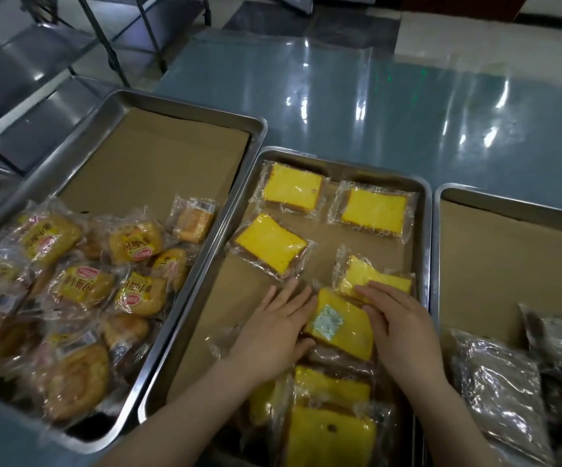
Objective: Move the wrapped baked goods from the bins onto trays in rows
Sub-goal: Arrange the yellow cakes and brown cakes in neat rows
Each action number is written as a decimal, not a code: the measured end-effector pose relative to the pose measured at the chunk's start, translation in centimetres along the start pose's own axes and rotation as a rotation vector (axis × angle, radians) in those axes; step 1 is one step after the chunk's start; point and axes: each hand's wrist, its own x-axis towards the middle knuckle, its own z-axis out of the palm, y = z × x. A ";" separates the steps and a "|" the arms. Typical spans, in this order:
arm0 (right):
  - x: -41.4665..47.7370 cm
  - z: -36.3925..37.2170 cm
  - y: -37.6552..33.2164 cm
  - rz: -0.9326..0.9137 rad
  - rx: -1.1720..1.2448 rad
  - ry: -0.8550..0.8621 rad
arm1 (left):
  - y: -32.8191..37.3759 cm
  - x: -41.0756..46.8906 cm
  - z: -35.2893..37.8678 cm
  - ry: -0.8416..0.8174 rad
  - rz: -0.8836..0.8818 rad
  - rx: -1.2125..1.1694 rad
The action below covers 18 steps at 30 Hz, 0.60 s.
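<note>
Head view: three steel trays are sitting side by side on a glossy table (pixel 373 96), each lined with brown paper (pixel 171 156). In the middle tray (pixel 427 230), three wrapped yellow slices (pixel 293 188) are lying apart at the far end. The left hand (pixel 274 328) is lying flat with straight, spread fingers, touching the left edge of a tilted cake (pixel 340 325). The right hand (pixel 397 328) is resting with lightly bent fingers, its thumb against that cake's right edge and its fingertips on another slice (pixel 384 278) just behind. A pile (pixel 330 416) of more slices is lying at the tray's near end. Wrapped buns (pixel 80 284) are heaping in the left tray (pixel 188 107). Dark packs (pixel 502 392) are sitting in the right tray (pixel 436 247).
</note>
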 end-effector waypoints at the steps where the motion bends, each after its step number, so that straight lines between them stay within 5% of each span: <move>1: -0.1 0.1 0.0 -0.006 -0.008 -0.011 | 0.0 -0.6 -0.1 0.003 0.012 -0.030; 7: 2.7 0.7 0.4 -0.047 -0.133 -0.114 | -1.1 -1.8 -1.4 0.234 -0.135 -0.229; 18: 4.4 2.7 1.8 -0.117 -0.456 -0.467 | -4.1 3.1 -2.2 -0.163 -0.267 -0.049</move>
